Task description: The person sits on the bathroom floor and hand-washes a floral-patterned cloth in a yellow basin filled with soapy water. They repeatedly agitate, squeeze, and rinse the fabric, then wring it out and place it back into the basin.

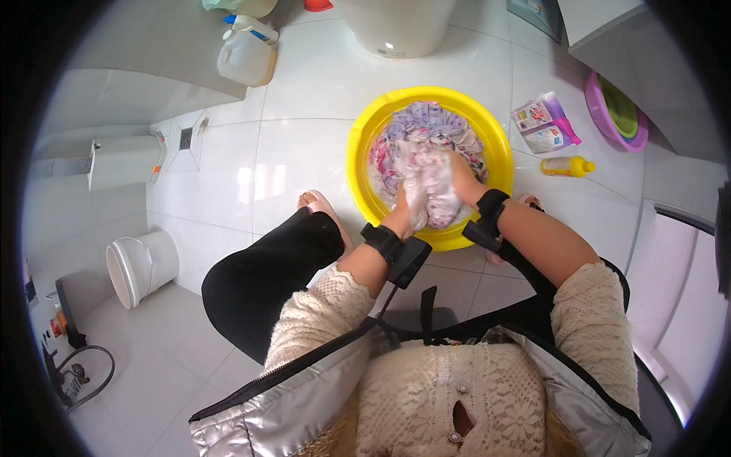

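A round yellow plastic basin (360,197) stands on the tiled floor between my feet. Wet patterned cloth lies heaped in it, with a lavender piece (425,121) at the far side. Both my hands grip one bunched, suds-covered pink floral cloth (429,171) above the heap. My left hand (404,208) is on its near left side, partly covered by foam and fabric. My right hand (464,176) holds its right side, with the fingertips hidden in the folds. Both wrists wear black strapped devices.
To the basin's right lie a purple detergent bag (545,123) and a yellow bottle (566,167). Purple and green basins (597,108) lean farther right. A translucent jug (245,60) stands far left, a white bucket (154,265) lies at left, and a large white container (394,28) stands ahead.
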Demonstrator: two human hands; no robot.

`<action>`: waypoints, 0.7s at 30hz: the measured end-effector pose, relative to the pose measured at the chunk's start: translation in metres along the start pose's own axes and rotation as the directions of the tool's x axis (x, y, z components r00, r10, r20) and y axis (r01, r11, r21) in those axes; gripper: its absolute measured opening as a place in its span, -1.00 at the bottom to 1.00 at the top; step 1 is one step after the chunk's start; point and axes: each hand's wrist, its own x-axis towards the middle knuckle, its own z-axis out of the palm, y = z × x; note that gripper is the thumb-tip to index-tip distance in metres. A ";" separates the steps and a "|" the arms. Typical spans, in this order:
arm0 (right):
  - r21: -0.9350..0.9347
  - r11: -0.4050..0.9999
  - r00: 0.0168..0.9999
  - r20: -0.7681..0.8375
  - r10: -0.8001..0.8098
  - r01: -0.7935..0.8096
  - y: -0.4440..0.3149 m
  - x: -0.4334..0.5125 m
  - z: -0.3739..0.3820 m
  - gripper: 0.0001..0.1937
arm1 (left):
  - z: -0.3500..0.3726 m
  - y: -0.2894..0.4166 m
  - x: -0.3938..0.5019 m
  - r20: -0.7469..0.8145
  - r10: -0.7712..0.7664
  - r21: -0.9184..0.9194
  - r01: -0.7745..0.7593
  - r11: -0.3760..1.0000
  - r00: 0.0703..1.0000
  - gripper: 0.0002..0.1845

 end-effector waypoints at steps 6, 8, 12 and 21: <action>-0.672 0.731 0.970 0.083 0.228 -0.114 0.020 -0.012 -0.028 -0.31 | -0.004 -0.010 -0.004 0.162 0.284 0.957 -0.221 0.187 0.945 -0.26; -0.731 0.682 0.929 0.244 0.279 -0.013 0.019 -0.027 -0.008 -0.23 | -0.024 -0.021 0.004 0.117 0.165 0.989 -0.129 0.069 0.979 -0.14; -0.759 0.646 0.851 0.284 0.442 -0.083 0.041 -0.024 0.035 -0.15 | -0.063 -0.048 0.027 0.225 0.164 0.966 -0.198 -0.167 0.960 -0.36; -0.728 0.671 0.773 0.343 0.533 -0.140 0.091 0.017 0.065 -0.72 | -0.102 -0.057 0.055 0.170 -0.182 0.930 -0.219 -0.294 0.968 -0.56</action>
